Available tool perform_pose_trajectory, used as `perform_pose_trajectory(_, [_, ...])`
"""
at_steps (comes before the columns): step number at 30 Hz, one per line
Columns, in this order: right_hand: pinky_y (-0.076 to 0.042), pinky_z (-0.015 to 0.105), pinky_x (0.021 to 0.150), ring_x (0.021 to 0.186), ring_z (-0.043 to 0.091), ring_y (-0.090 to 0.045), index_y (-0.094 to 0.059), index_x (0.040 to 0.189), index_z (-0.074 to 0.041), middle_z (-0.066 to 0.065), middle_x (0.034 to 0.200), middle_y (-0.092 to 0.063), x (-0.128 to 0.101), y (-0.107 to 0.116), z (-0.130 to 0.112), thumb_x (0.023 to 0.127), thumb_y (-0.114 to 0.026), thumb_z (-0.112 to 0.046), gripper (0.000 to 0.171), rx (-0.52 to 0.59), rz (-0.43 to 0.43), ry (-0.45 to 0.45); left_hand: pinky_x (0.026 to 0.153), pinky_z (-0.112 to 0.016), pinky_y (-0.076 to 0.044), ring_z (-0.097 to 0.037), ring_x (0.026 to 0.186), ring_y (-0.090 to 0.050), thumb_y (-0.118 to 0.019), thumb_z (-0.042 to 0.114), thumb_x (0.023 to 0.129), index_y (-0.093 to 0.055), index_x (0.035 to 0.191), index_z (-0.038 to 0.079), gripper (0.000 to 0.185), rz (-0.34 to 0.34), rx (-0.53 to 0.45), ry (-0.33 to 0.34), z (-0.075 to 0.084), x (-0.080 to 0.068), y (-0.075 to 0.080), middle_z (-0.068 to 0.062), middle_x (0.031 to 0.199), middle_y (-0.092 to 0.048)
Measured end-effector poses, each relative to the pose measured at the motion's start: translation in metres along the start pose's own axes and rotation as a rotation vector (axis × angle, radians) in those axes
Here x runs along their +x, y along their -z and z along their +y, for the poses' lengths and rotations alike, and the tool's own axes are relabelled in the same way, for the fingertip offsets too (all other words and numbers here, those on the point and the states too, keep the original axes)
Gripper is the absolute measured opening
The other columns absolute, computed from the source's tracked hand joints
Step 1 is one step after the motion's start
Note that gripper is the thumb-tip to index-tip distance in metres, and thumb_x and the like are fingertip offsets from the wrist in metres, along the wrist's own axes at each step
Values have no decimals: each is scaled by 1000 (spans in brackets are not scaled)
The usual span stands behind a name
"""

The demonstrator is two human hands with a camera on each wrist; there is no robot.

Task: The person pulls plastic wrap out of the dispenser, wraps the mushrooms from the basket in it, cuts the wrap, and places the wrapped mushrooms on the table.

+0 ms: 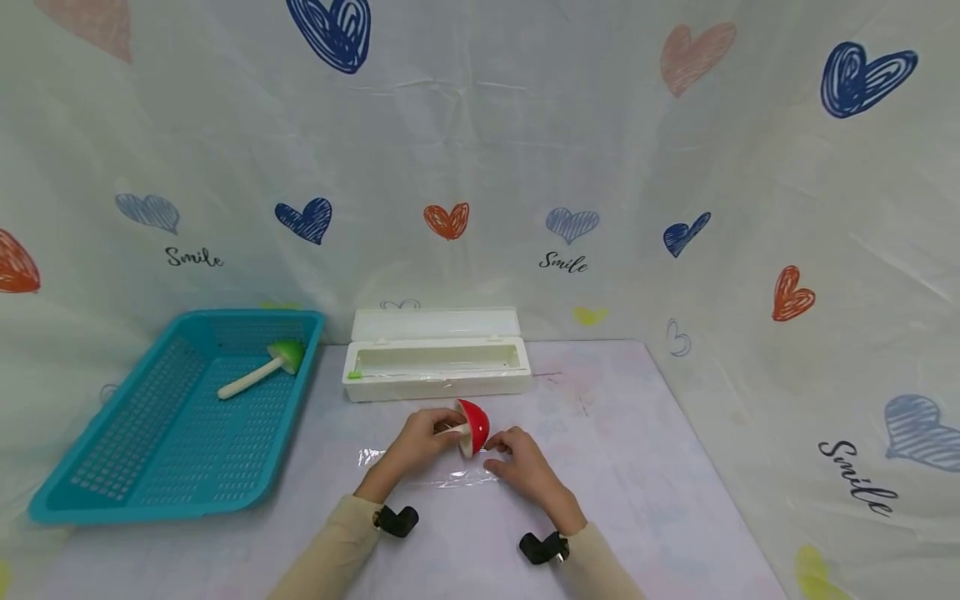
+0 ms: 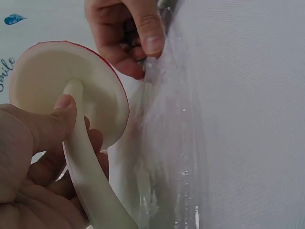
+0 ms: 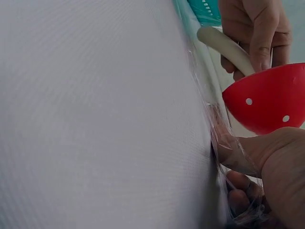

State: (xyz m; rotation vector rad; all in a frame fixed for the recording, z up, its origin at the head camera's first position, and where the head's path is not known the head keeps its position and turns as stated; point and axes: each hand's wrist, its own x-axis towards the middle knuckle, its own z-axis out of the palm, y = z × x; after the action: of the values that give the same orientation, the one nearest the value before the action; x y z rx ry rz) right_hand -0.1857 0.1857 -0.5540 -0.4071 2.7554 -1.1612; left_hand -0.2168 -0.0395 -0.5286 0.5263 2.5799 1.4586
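A toy mushroom with a red white-dotted cap (image 1: 473,426) and a cream stem (image 2: 86,176) is held over a sheet of clear plastic wrap (image 1: 442,471) on the table. My left hand (image 1: 420,442) grips the stem, thumb pressed near the cap's underside (image 2: 62,81). My right hand (image 1: 521,462) is just right of the cap (image 3: 267,98) and pinches the edge of the plastic wrap (image 3: 224,157) between thumb and fingers (image 2: 138,38).
A white wrap dispenser box (image 1: 435,362) lies open behind the hands. A teal basket (image 1: 172,417) at the left holds a green-capped toy mushroom (image 1: 262,371). A heart-printed sheet (image 1: 750,208) walls in the table's back and sides.
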Motion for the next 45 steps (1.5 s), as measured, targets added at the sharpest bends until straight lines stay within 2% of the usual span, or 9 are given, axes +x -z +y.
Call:
perform_pose_trajectory(4, [-51,31,83,92,16,-55,-74,107,-7,2,96,-60,-6,-1,3,89,-80,-12,20,-9,15,35,92,-40,-59,-22,102,-70,-76,10,92,-77,110,7,18,-11,-27,-10,-8,-1,-8,-4,106,-77])
perform_pose_trajectory(9, [-54,31,84,92,17,-61,-74,103,-9,0,96,-64,-23,3,10,85,-82,-8,20,-17,28,75,88,-32,-59,-20,101,-71,-76,11,92,-76,113,6,21,-40,-34,-26,-14,-3,-15,-5,109,-77])
perform_pose_trajectory(15, [-51,37,91,102,21,-60,-74,104,-14,0,104,-63,-40,18,17,81,-87,-13,26,-53,5,62,91,-37,-58,-22,105,-72,-75,11,93,-76,114,6,21,-62,-22,-16,-13,-2,-12,-7,111,-77])
perform_pose_trajectory(19, [-48,38,91,105,20,-54,-74,99,-17,0,106,-57,-45,24,20,79,-89,-15,26,-76,-23,47,86,-31,-58,-19,100,-72,-76,10,93,-76,112,5,20,-62,-17,-14,-13,0,-9,-8,109,-77])
perform_pose_trajectory(23, [-47,35,86,100,19,-52,-75,91,-17,0,103,-56,-46,25,21,82,-86,-11,15,-102,-7,113,83,-25,-56,-17,98,-72,-76,9,92,-76,110,5,19,-56,-21,-22,-13,2,-8,-8,107,-77])
perform_pose_trajectory(28, [-48,31,80,93,16,-54,-74,86,-13,-1,97,-57,-46,27,21,89,-78,-6,8,-150,37,184,84,-26,-57,-19,100,-72,-75,8,92,-76,110,4,18,-53,-27,-27,-14,3,-9,-9,108,-77])
perform_pose_trajectory(36, [-52,23,71,79,1,-56,-66,97,-10,-5,87,-67,-44,35,18,100,-65,-8,4,-85,9,98,84,-28,-57,-16,99,-70,-75,10,93,-76,112,6,19,-61,-13,-4,-13,3,-8,-7,108,-76])
perform_pose_trajectory(40, [-53,22,69,77,1,-58,-73,95,-6,0,89,-73,-43,36,14,95,-73,-8,3,-76,75,123,84,-28,-56,-16,98,-70,-75,9,93,-76,111,6,18,-65,-25,-11,-13,4,-7,-6,106,-76])
perform_pose_trajectory(45, [-52,21,64,73,2,-57,-77,93,-6,1,87,-75,-42,39,8,85,-80,3,12,-70,179,228,85,-29,-56,-16,98,-70,-75,10,93,-76,112,5,19,-73,-22,-6,-15,4,-9,-6,107,-76])
